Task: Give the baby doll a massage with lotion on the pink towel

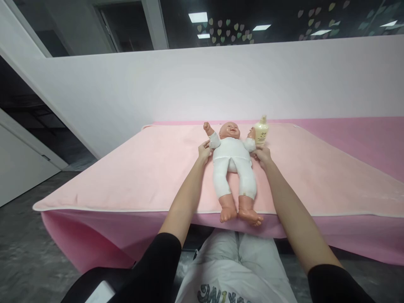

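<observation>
A baby doll [233,148] with a white cloth body lies face up, its head toward the wall and its feet over the front edge of the pink blanket [142,176]. My left hand [205,152] is at the doll's raised arm on the left, fingers closed at the elbow of its sleeve. On the other side my right hand [263,155] has its fingers bent around the doll's other elbow. Just beyond that hand stands a pale yellow pump bottle [261,131], upright beside the doll's fist. The undersides of the doll's arms are hidden.
The blanket lies over a darker pink cover [372,134] that hangs down the table's front. A white wall [221,84] with a window above it rises behind the table. At the lower left is a white door [28,160].
</observation>
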Demonstrator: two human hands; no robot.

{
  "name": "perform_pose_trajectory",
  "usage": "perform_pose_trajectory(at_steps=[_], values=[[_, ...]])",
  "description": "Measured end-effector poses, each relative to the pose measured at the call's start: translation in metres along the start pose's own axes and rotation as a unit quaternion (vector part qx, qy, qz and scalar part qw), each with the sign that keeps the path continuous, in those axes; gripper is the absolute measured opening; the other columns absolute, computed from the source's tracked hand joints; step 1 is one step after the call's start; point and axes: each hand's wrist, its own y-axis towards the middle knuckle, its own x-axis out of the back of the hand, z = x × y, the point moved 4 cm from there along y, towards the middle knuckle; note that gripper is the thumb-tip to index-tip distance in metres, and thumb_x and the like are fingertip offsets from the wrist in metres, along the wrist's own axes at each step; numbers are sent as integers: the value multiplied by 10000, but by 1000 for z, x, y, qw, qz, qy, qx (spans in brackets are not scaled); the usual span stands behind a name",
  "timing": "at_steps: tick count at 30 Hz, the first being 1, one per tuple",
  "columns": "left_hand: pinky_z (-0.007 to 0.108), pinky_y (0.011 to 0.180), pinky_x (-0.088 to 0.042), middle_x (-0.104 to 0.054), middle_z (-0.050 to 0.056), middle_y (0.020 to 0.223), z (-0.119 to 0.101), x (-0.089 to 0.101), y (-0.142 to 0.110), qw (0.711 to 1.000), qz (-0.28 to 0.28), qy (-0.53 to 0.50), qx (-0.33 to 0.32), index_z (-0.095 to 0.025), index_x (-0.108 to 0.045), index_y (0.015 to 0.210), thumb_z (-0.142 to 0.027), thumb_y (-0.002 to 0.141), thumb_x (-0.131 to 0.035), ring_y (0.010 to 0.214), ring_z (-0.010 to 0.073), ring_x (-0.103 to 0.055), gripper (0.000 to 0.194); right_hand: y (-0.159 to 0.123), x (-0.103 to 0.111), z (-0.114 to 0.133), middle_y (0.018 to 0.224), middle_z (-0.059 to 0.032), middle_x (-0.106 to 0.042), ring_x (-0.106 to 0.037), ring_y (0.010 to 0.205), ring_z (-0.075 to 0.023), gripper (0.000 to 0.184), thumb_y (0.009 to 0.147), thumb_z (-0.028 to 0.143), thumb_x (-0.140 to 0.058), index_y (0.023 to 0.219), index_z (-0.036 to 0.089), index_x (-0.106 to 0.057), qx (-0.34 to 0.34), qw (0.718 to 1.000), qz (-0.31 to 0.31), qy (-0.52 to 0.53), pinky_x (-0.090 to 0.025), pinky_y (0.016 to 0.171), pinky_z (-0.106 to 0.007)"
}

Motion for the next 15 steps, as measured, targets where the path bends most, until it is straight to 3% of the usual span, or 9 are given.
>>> perform_pose_trajectory(at_steps=[3,6,12,15], values=[[247,652,-495,-693,59,754,3,4,2,1000,-13,-12,18,-118,-675,841,-57,528,-709,698,141,-627,321,-2,0,3,564,23,-568,-429,434,-52,211,530,51,-633,723,136,-622,3,1000,-21,9,-310,372,-163],[270,698,-513,-674,48,693,2,6,4,1000,9,-1,21,-132,-673,776,-147,540,-753,722,163,-638,249,-4,-3,5,629,6,-604,-482,493,-65,142,582,143,-698,687,149,-603,9,999,-24,40,-360,404,-166],[377,868,-511,-706,89,898,1,7,5,997,10,62,39,-196,-683,980,-259,629,-745,963,248,-649,362,-3,-5,5,779,-7,-647,-595,671,-104,240,593,295,-762,690,180,-576,43,996,-15,79,-473,540,-189],[402,911,-505,-695,104,994,2,3,7,996,7,72,49,-228,-661,1074,-295,641,-746,1032,266,-633,446,-3,-5,7,779,-21,-636,-608,712,-106,215,633,308,-715,633,177,-544,70,997,15,35,-496,600,-192]])
